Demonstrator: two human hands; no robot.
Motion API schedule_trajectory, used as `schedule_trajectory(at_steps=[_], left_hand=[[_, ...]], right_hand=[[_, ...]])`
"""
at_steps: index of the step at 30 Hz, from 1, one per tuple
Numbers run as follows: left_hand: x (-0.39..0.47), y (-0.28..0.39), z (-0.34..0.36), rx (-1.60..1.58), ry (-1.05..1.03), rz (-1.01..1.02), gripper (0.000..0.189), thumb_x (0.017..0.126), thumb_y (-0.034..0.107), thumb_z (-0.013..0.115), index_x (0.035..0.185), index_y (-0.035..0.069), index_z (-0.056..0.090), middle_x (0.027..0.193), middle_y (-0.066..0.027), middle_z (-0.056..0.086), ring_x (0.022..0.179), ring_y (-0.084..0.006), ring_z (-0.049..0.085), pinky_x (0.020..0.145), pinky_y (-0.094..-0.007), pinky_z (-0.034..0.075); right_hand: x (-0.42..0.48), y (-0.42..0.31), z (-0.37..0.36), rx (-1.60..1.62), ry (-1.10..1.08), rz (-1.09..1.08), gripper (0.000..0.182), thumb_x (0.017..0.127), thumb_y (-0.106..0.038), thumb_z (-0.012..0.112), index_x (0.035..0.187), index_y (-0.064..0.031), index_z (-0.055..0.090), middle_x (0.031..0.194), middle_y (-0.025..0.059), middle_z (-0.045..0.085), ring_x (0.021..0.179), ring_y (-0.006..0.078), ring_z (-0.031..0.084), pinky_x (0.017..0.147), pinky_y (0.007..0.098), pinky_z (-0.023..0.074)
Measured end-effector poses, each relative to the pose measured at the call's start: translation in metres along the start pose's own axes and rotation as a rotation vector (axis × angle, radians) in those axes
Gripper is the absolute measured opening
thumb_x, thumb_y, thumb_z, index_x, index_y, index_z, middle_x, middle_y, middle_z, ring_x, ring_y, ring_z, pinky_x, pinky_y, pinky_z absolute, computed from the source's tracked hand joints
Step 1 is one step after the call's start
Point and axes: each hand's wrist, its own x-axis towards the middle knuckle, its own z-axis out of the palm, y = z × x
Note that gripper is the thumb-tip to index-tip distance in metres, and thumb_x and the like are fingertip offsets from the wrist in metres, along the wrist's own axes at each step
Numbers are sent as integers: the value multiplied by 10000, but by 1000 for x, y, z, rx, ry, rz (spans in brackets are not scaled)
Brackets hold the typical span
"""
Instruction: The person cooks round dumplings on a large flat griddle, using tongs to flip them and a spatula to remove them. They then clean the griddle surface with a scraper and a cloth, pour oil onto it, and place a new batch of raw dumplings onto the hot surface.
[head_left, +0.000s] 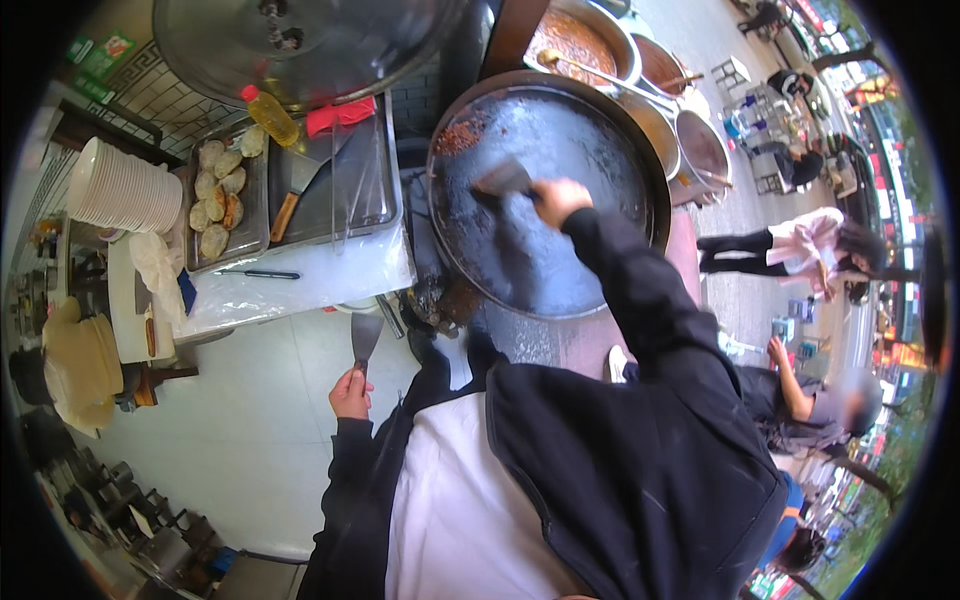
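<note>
My right hand (561, 201) grips the handle of a wide scraper (502, 180), its blade against the dark surface of a large round griddle pan (555, 262). Reddish-brown crumbs (459, 138) lie near the pan's upper left rim. My left hand (351, 394) holds a metal spatula (366, 336) by its handle, blade pointing up in the view, away from the pan. Left of the pan, a metal tray holds several browned flatbreads (214, 240). Beside them, a wooden-handled turner (285, 214) rests on a second metal tray (371, 214).
A big metal lid (315, 45), an oil bottle (271, 116) and stacked plates (124, 187) stand at the left. Pots of sauce (574, 45) border the pan at upper right. A thin black-handled tool (262, 274) lies on the plastic-covered counter. Other people are at both sides.
</note>
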Motion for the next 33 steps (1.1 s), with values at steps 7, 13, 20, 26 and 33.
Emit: schedule_trajectory(at_steps=[7, 13, 20, 26, 33], left_hand=[[-11, -22, -14, -59, 133, -65, 249, 943, 203, 563, 1008, -19, 657, 629, -51, 585, 403, -82, 413, 391, -239, 332], [-24, 3, -12, -49, 169, -28, 255, 942, 197, 559, 1018, -30, 650, 632, -55, 583, 413, -80, 417, 396, -240, 328], [-49, -14, -31, -32, 276, -80, 262, 946, 201, 552, 1013, -34, 649, 636, -59, 585, 415, -84, 421, 399, -242, 333], [-75, -13, -2, -13, 325, -112, 260, 945, 197, 552, 1014, -33, 651, 642, -64, 597, 412, -82, 419, 396, -242, 333], [-91, -8, 40, 11, 262, -125, 259, 941, 196, 565, 1039, -26, 654, 641, -56, 597, 414, -76, 416, 396, -233, 331]], right_hand=[[-89, -75, 33, 83, -211, 84, 300, 863, -256, 494, 1087, -73, 573, 931, 205, 682, 875, 381, 664, 786, 468, 508], [36, -56, 49, 58, -11, 163, 312, 776, -211, 546, 1065, -154, 648, 932, 179, 695, 903, 362, 670, 781, 468, 525], [99, 6, 12, -19, -92, -53, 448, 814, -174, 547, 1257, -224, 593, 1087, 147, 672, 1035, 319, 630, 880, 410, 493], [146, 49, 29, 91, -70, -193, 491, 810, -122, 572, 1282, -258, 583, 1112, 127, 668, 1033, 315, 631, 887, 384, 497], [148, 68, 64, 239, 64, -217, 487, 797, -200, 627, 1279, -244, 574, 1087, 151, 667, 1019, 341, 622, 874, 419, 487]])
